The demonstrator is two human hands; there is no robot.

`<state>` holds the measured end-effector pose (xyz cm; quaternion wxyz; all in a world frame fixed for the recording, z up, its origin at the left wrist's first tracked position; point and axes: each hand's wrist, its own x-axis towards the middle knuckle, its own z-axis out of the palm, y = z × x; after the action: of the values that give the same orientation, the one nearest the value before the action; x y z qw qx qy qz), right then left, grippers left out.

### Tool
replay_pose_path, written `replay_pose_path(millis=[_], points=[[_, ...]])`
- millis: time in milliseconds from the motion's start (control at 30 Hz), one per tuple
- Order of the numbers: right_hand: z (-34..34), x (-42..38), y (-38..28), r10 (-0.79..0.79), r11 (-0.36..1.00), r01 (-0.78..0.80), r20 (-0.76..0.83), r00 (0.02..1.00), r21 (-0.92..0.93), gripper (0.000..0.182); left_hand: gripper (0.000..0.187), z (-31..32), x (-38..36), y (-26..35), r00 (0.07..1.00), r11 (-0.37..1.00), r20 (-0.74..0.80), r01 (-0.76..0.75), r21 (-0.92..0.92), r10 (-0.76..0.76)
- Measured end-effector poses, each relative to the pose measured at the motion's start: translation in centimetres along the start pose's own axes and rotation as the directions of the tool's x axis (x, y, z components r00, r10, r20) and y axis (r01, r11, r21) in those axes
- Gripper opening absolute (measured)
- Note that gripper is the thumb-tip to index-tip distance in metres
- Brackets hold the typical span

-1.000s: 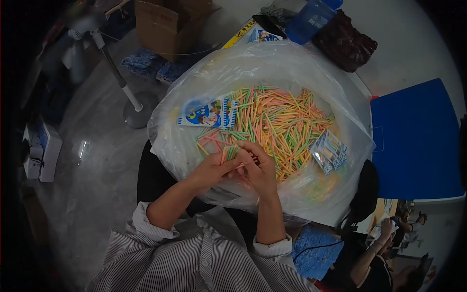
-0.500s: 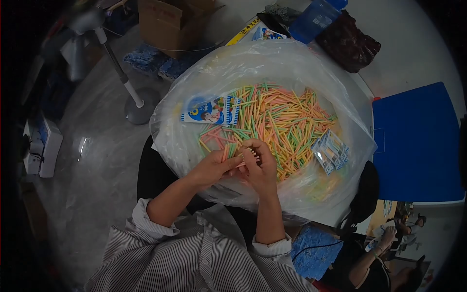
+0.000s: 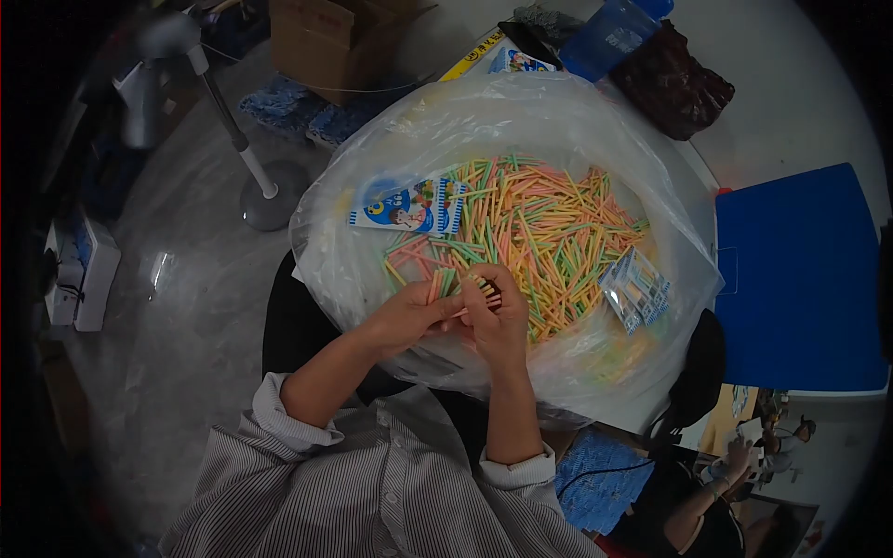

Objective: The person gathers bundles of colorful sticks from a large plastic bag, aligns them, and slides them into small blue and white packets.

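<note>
A big clear plastic bag (image 3: 344,260) lies spread open before me, holding a heap of thin pastel sticks (image 3: 549,232) in pink, green, yellow and orange. Over its near edge, my left hand (image 3: 406,316) is closed around a small bunch of these sticks (image 3: 443,282). My right hand (image 3: 499,321) touches the left one, its thumb and fingers pinched on stick ends that poke out between them. Printed blue-and-white packets (image 3: 409,206) rest on the heap's left side. More packets (image 3: 635,288), partly see-through, lie at its right.
A blue bin or panel (image 3: 800,279) stands to the right. Behind the bag are a dark red plastic bag (image 3: 672,84), a blue container (image 3: 609,42) and a cardboard box (image 3: 316,42). A stand with a round base (image 3: 272,195) is at left. Another person's arm (image 3: 702,502) shows lower right.
Both hands stay together at the bag's near edge, with the right fingers shifting slightly around the stick ends. The view has moved a little. The other person's hand at lower right has moved.
</note>
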<state>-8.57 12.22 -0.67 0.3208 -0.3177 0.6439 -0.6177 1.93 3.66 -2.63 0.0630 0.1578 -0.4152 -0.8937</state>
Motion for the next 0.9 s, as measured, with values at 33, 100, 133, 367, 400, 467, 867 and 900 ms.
replay_pose_path(millis=[33, 100, 133, 367, 400, 467, 867, 900], points=[[0.2, 0.1, 0.0, 0.001, 1.0, -0.001, 0.003, 1.0, 0.0, 0.013, 0.02, -0.2, 0.1, -0.2, 1.0, 1.0, 0.02, 0.003, -0.011, -0.003], [0.7, 0.2, -0.4, -0.155, 0.978, 0.158, -0.034, 0.987, 0.136, 0.017, 0.02, -0.2, 0.1, -0.2, 0.999, 1.0, 0.038, 0.006, -0.023, -0.005], [0.7, 0.1, -0.8, -0.153, 0.978, 0.156, -0.034, 0.988, 0.136, 0.017, 0.019, 0.0, 0.1, 0.0, 0.999, 1.0, 0.033, 0.018, -0.025, -0.017], [-0.1, 0.5, -0.4, -0.023, 1.0, 0.023, 0.124, 0.992, -0.004, 0.01, 0.019, -0.2, 0.0, -0.2, 0.998, 1.0, 0.059, 0.005, -0.009, -0.004], [0.2, 0.4, -0.8, 0.056, 0.996, -0.063, 0.098, 0.994, 0.068, 0.009, 0.019, -0.3, 0.0, -0.2, 0.998, 1.0, 0.058, 0.006, -0.011, -0.005], [0.4, 0.2, -1.0, 0.06, 0.992, -0.069, 0.088, 0.994, 0.104, 0.01, 0.019, -0.4, 0.1, -0.4, 0.998, 0.999, 0.057, 0.002, -0.042, 0.0], [0.1, 0.6, -1.9, 0.068, 0.993, -0.083, 0.161, 0.985, 0.084, 0.013, 0.02, -1.0, 0.4, -0.9, 0.994, 0.997, 0.088, 0.055, 0.058, -0.06], [0.1, 0.7, -1.9, 0.054, 0.996, -0.064, 0.173, 0.983, 0.054, 0.013, 0.02, -0.9, 0.4, -0.8, 0.994, 0.997, 0.087, 0.056, 0.058, -0.06]])
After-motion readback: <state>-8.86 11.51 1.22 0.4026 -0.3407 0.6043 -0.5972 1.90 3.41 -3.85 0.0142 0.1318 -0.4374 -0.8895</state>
